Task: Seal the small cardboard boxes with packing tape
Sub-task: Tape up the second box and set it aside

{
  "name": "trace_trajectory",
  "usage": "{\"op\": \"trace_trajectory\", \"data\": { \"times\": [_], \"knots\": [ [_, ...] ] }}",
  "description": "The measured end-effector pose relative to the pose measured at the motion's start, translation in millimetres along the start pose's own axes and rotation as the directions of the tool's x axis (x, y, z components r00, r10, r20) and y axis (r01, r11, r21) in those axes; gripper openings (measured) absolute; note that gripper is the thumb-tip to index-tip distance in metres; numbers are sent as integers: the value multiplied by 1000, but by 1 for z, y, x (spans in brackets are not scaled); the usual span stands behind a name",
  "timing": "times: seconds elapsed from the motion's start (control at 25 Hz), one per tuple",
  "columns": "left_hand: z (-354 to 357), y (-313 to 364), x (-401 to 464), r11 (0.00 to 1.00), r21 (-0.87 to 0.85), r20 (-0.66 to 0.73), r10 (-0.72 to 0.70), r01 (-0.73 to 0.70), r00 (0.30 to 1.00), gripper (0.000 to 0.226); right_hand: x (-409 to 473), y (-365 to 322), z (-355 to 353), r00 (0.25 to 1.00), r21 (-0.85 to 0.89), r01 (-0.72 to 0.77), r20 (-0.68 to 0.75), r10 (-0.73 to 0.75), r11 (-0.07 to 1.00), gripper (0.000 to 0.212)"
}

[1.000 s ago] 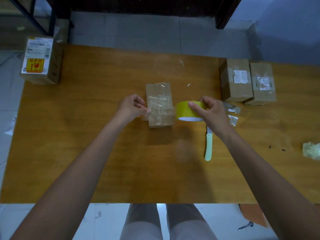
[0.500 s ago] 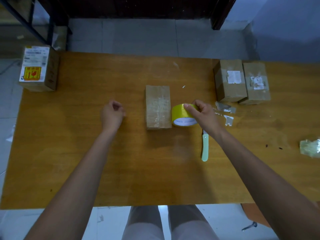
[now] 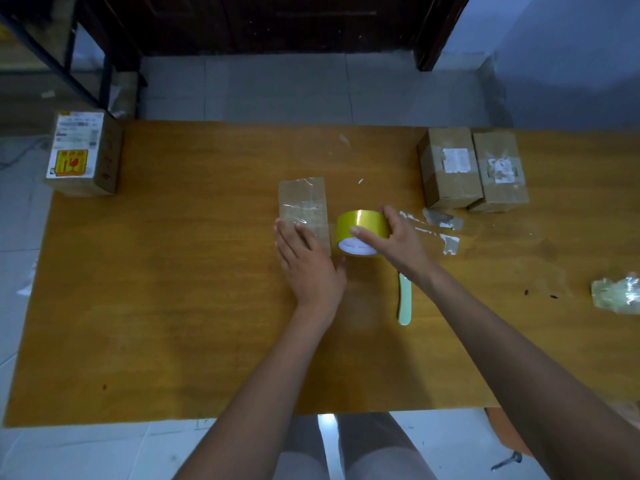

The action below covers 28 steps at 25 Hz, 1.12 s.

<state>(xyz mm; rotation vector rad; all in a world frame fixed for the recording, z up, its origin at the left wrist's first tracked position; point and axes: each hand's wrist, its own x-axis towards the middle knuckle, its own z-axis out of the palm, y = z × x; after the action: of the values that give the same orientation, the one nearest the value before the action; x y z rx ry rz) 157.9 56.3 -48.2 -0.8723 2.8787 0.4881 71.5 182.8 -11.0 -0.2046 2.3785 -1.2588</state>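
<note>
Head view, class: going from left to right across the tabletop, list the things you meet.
Labelled box → taped box under the left hand → yellow tape roll → knife handle → torn tape scraps → two boxes → crumpled plastic.

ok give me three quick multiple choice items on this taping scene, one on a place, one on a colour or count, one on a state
1. Where does the tape roll sit relative to the middle box?
A. on top of it
B. at its right side
C. behind it

2. How many cardboard boxes are on the table?
A. two
B. three
C. four

3. What is the left hand doing?
A. lying flat on the middle box
B. gripping the knife
C. resting in the lap

Answers:
1 B, the roll stands beside the box, held by the right hand.
2 C, one far left, one middle, two far right.
3 A, fingers straight on the box's near end.
</note>
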Motion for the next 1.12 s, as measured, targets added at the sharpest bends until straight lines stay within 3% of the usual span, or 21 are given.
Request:
{"op": "trace_trajectory", "data": {
  "times": [0.16, 0.28, 0.4, 0.44, 0.56, 0.64, 0.72, 0.84, 0.88, 0.96, 1.12],
  "knots": [
    [-5, -1, 14, 991, -65, 92, -114, 120, 989, 94, -10, -2, -5, 998, -148, 63, 31, -59, 987, 64],
    [-17, -17, 19, 973, -222, 100, -40, 62, 994, 94, -18, -14, -9, 979, -249, 202, 57, -194, 947, 40],
    [-61, -35, 10, 913, -407, 22, 25, -14, 999, 91, -32, -43, -26, 948, -306, 316, 62, -312, 898, 34],
    [-78, -42, 7, 892, -450, -2, 34, -31, 999, 88, -38, -52, -34, 931, -409, 354, 71, -357, 841, 33],
    [-133, -58, -7, 798, -602, 71, 72, -15, 995, 74, -57, -69, -56, 885, -782, 364, 121, -449, 506, 34],
    [-160, -57, -14, 702, -712, 108, 83, 18, 991, 73, -67, -79, -60, 887, -849, 325, 120, -446, 418, 38],
    [-178, -46, -22, 548, -832, 153, 74, 87, 985, 77, -73, -91, -57, 879, -861, 300, 82, -470, 411, 41],
    [-201, -33, -30, 216, -951, 241, 71, 221, 968, 80, -80, -109, -50, 864, -859, 293, 51, -500, 419, 43],
    [-208, -34, -30, 160, -959, 251, 86, 235, 964, 77, -82, -114, -49, 872, -851, 295, 54, -486, 434, 44],
    [-220, -41, -29, 134, -956, 280, 160, 260, 946, 76, -87, -123, -50, 883, -831, 305, 64, -465, 465, 45],
    [-236, -58, -27, 240, -915, 381, 249, 324, 890, 102, -103, -141, -61, 868, -834, 299, 36, -495, 463, 43]
  ]
}}
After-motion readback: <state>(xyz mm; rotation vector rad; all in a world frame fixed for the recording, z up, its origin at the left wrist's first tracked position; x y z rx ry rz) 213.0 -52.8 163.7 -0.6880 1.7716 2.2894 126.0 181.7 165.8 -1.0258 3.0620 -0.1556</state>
